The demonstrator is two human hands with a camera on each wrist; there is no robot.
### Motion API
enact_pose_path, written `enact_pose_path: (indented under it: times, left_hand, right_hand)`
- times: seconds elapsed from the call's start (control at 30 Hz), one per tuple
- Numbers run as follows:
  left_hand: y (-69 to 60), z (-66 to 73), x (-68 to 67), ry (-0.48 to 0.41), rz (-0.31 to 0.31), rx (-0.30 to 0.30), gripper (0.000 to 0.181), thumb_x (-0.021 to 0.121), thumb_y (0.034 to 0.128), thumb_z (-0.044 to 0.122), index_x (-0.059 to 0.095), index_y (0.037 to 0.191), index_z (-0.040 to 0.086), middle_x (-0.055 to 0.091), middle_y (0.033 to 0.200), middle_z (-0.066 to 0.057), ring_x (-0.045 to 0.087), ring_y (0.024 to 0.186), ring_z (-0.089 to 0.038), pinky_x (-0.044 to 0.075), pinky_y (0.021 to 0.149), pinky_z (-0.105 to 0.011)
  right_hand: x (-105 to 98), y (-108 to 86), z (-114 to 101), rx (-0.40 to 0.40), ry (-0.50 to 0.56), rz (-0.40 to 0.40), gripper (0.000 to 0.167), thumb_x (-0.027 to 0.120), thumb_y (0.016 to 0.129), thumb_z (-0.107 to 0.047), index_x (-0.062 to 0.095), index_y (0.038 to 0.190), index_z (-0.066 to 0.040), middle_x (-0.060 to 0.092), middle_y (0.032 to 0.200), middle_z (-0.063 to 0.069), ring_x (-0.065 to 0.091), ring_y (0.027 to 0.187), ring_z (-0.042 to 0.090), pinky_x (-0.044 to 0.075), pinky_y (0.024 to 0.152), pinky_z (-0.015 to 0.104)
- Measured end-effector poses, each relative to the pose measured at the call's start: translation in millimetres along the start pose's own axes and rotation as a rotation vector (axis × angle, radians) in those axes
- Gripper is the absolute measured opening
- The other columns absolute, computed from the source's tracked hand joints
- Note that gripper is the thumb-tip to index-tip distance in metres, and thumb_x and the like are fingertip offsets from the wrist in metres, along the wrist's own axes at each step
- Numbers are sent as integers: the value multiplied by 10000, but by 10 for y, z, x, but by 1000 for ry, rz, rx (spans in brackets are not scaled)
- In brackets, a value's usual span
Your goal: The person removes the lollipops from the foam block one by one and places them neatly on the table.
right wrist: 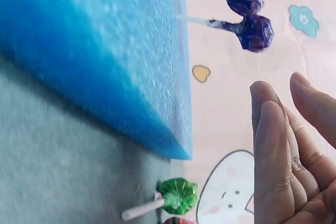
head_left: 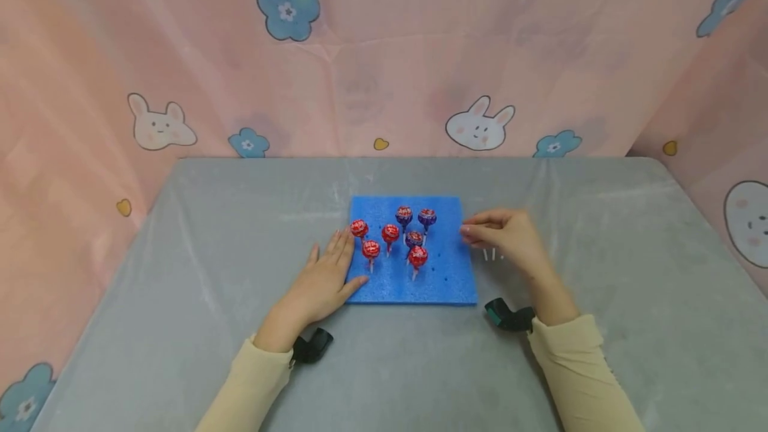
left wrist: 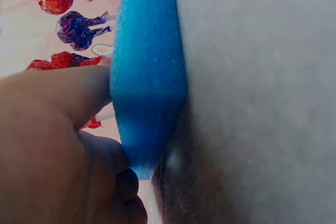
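The spread left hand (head_left: pixel 321 285), gripping nothing, should brace the rectangular blue foam block (head_left: pixel 384 289); the right hand (head_left: pixel 509 235) (empty, thumb parted) should clear round purple-wrapped lollipops (head_left: pixel 427 217).

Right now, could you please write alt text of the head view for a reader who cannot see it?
Seven wrapped lollipops stand in a blue foam board on a gray table. A person's left hand touches the board's left edge; the right hand is near its right edge, beside white lollipop sticks.

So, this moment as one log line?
left hand: touching foam; right hand: empty; red lollipops: in foam; green lollipop: off foam
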State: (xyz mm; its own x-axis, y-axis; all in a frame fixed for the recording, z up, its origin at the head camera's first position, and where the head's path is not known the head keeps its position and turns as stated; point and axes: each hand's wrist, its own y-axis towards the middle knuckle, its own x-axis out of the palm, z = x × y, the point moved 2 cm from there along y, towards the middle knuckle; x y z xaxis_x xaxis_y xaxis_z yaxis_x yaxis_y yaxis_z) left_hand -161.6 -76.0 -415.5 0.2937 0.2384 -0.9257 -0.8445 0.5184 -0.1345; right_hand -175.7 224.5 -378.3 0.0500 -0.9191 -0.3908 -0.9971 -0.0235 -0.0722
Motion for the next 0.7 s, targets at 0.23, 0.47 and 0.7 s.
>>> enact_pose_path:
  times: [0.23, 0.47, 0.7]
  left_hand:
    - [-22, -11, 7, -20, 1, -4, 768, 444, 978, 445, 108, 1491, -18, 22, 1564, -142, 11, 1433, -290, 43, 1108, -555]
    - [-5, -10, -3, -6, 8, 13, 764, 438, 981, 443, 111, 1488, -25, 23, 1562, -151, 17, 1432, -301, 50, 1102, -566]
    - [0, -12, 6, -5, 1, 18, 763, 437, 980, 445, 114, 1489, -22, 20, 1563, -145, 8, 1433, -290, 45, 1106, -560]
  right_hand:
    - [105, -4, -48, 22, -1, -17, 339, 709, 861, -198, 665, 1034, 90, 711, 899, 164, 701, 778, 159, 546, 699, 250]
    - [152, 1, -68, -8, 59, -27, 328, 697, 866, -139, 645, 1052, 126, 703, 916, 190, 696, 780, 129, 546, 711, 262]
    - [255, 16, 1, -36, 100, -49, 316, 677, 877, -99, 625, 1087, 132, 688, 988, 214, 684, 823, 91, 532, 766, 255]
